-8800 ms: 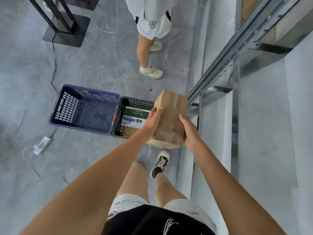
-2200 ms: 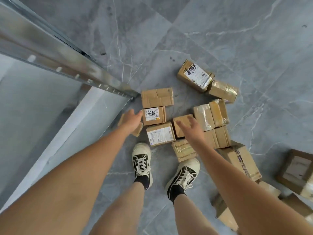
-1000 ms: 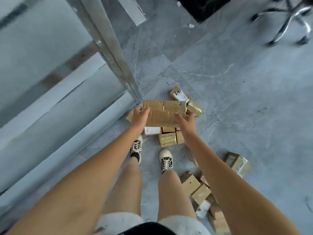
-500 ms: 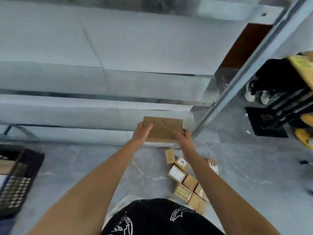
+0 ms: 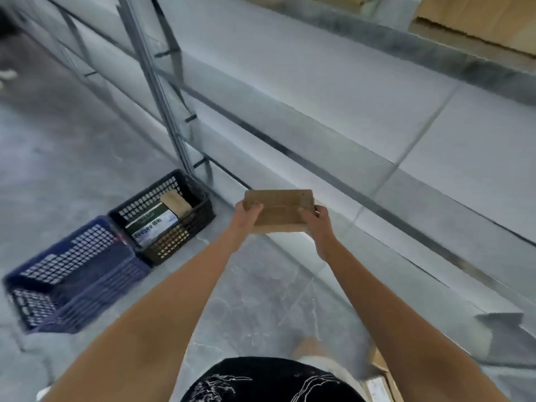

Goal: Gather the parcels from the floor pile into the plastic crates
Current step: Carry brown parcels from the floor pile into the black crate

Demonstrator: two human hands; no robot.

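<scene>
I carry a flat brown cardboard parcel (image 5: pixel 280 211) in front of me at about chest height. My left hand (image 5: pixel 246 213) grips its left end and my right hand (image 5: pixel 314 220) grips its right end, thumbs on top. On the floor to the left stands a black plastic crate (image 5: pixel 193 220) holding a green-and-white box (image 5: pixel 150 224) and a brown parcel (image 5: pixel 176 203). A blue plastic crate (image 5: pixel 87 288) stands beside it, nearer to me, with no parcel visible inside.
A metal shelving rack with an upright post (image 5: pixel 156 85) and long grey shelf boards (image 5: pixel 333 91) runs along the right. Part of the floor pile (image 5: pixel 380 375) shows at the bottom right edge. Grey marble floor lies between me and the crates.
I picked the flat parcel up from the floor pile with both hands and turned left. The pile slid out of view and both crates came into view on the left.
</scene>
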